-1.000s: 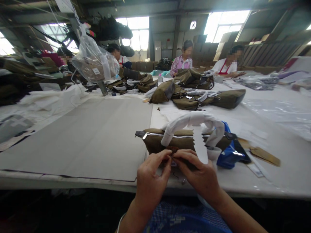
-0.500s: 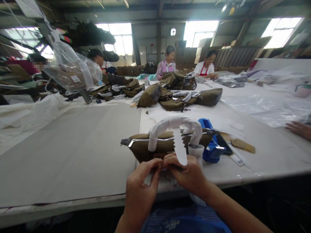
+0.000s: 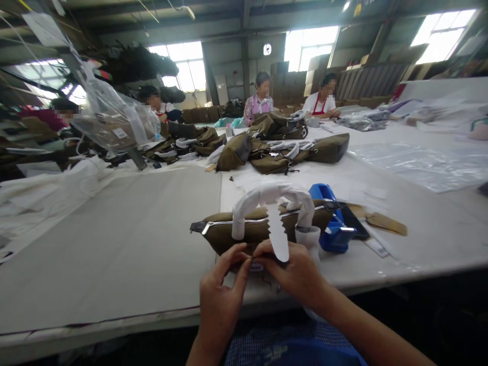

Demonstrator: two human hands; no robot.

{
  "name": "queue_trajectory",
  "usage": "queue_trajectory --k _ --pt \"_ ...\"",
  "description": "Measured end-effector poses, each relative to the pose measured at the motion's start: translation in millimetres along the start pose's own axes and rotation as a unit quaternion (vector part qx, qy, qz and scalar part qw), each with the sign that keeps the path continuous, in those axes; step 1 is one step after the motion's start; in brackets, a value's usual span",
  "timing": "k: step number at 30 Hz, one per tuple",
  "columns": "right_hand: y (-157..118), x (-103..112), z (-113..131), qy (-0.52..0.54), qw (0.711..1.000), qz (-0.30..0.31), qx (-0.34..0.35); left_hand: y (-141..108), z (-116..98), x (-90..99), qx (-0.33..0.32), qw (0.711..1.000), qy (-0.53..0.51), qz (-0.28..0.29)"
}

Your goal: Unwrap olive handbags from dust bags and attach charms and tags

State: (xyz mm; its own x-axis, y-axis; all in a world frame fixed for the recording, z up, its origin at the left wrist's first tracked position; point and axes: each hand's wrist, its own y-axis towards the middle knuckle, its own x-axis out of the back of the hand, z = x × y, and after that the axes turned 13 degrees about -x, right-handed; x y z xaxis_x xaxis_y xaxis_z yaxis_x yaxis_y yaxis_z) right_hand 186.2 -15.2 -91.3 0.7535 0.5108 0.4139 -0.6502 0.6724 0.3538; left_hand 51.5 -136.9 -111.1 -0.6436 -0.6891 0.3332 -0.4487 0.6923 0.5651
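Observation:
An olive-brown bag (image 3: 221, 235) with a silver zipper stands upright at the table's front edge. White wrapping covers its arched handles (image 3: 272, 192), and a white strip with a jagged edge (image 3: 277, 234) hangs from them. In front of the bag, my left hand (image 3: 224, 284) pinches something small with thumb and fingertips. My right hand (image 3: 297, 269) is closed right beside it, fingertips at the same spot, partly behind the strip. What the fingertips hold is too small to make out. A whitish label (image 3: 256, 267) shows just below them.
A blue tape dispenser (image 3: 337, 238) stands right of the bag, near brown tags (image 3: 387, 223) and a dark flat item. More olive bags (image 3: 282, 152) lie across the table (image 3: 114, 244). Clear plastic sheets (image 3: 427, 162) lie at right. Several people sit beyond.
My fingertips have shifted slightly, and the label below them shows more clearly. Another person's hand at the right edge has withdrawn from the plastic sheets. The view has tilted a little.

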Motion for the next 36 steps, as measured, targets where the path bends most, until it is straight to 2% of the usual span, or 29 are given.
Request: queue_trajectory --k 3,5,8,10,11,12,14,16,17,19,21,22,24,26,28,29,30,31,33,34,36 --pt "-0.4 -2.2 -1.5 -0.018 1.000 -0.023 0.000 -3.0 0.8 2.5 0.002 1.000 0.014 -0.005" --pt "-3.1 -2.5 -1.7 -0.032 0.999 -0.039 -0.002 -5.4 1.8 6.3 0.010 0.999 0.023 -0.033" --pt "-17.7 5.4 -0.3 -0.052 0.996 -0.073 -0.001 -9.5 8.0 17.0 0.027 0.990 0.052 -0.131" --pt "-34.7 18.3 -2.3 -0.076 0.990 -0.115 0.028 -12.4 20.0 25.5 0.029 0.974 0.071 -0.212" --pt "-43.8 26.5 -6.0 -0.091 0.984 -0.144 0.047 -13.7 29.0 28.8 0.033 0.969 0.071 -0.234" --pt "-52.2 35.0 -12.1 -0.106 0.976 -0.181 0.062 -14.6 39.8 30.7 0.041 0.969 0.060 -0.236" --pt "-63.0 50.3 -31.6 -0.122 0.950 -0.283 0.044 -14.8 63.5 28.5 0.070 0.980 0.015 -0.185" --pt "-62.9 59.6 -57.1 -0.112 0.919 -0.374 -0.050 -11.7 82.8 18.3 0.100 0.989 -0.027 -0.107" --pt "-59.0 61.6 -69.4 -0.109 0.918 -0.367 -0.100 -8.8 88.1 11.4 0.108 0.991 -0.037 -0.075" --pt "-46.6 62.7 -86.4 -0.100 0.940 -0.278 -0.173 -0.6 87.1 -1.0 0.115 0.992 -0.040 -0.038" --pt "-33.2 64.4 -88.4 -0.110 0.949 -0.212 -0.206 8.3 71.6 -5.3 0.121 0.992 0.002 -0.026" --pt "-27.6 66.8 -83.9 -0.130 0.946 -0.203 -0.216 12.3 60.5 -3.3 0.121 0.991 0.044 -0.023" --pt "-19.6 74.7 -68.4 -0.202 0.927 -0.202 -0.243 18.5 37.4 7.2 0.116 0.981 0.158 0.002" --pt "-14.6 83.4 -53.4 -0.301 0.892 -0.173 -0.288 22.8 20.4 20.4 0.122 0.955 0.258 0.080" --pt "-10.3 88.0 -46.4 -0.374 0.866 -0.126 -0.307 26.6 13.9 28.9 0.149 0.919 0.323 0.169" --pt "-8.1 88.0 -46.2 -0.389 0.867 -0.115 -0.288 28.9 14.2 30.3 0.150 0.906 0.350 0.186" --pt "-5.7 86.7 -47.4 -0.387 0.880 -0.113 -0.252 31.7 16.0 29.7 0.128 0.901 0.374 0.179" --pt "-3.3 84.6 -49.2 -0.371 0.899 -0.113 -0.202 35.4 18.2 27.4 0.082 0.904 0.391 0.154" --pt "1.6 79.9 -51.0 -0.314 0.941 -0.088 -0.096 45.8 20.9 19.1 -0.049 0.914 0.384 0.119" --pt "3.7 78.1 -49.9 -0.285 0.955 -0.055 -0.060 52.4 20.2 13.8 -0.106 0.917 0.358 0.141" --pt "6.8 75.9 -43.2 -0.251 0.967 0.022 -0.031 66.1 14.7 2.6 -0.160 0.909 0.288 0.253"
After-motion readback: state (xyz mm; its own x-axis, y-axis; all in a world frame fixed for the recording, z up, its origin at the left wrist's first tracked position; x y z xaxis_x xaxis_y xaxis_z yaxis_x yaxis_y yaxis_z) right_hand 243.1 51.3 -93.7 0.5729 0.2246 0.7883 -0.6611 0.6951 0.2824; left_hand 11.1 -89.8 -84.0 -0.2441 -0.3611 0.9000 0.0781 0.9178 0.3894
